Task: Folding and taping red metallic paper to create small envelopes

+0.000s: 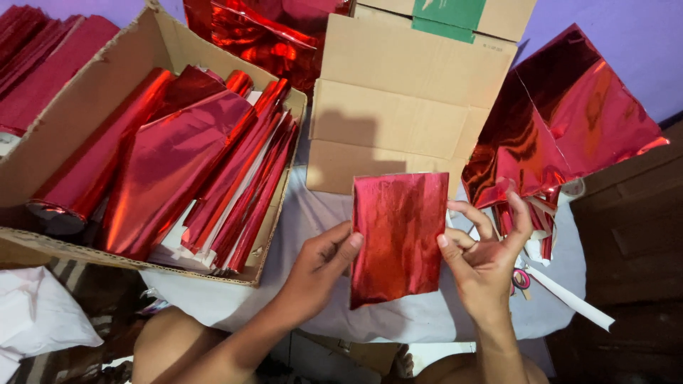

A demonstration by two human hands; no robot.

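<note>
A rectangular piece covered in shiny red foil [395, 235] stands upright between my hands, above a white cloth [213, 299]. My left hand [320, 267] grips its left edge, thumb on the front. My right hand [484, 256] pinches its right edge with thumb and fingers, the other fingers spread. A large crumpled sheet of red foil [562, 121] rises just behind my right hand.
An open cardboard box [99, 92] at the left holds several red foil rolls [171, 163]. A folded cardboard box [398, 99] stands behind the foil piece. White paper strips [569, 299] and a small scissors handle [521, 279] lie at the right beside dark wooden furniture [633, 235].
</note>
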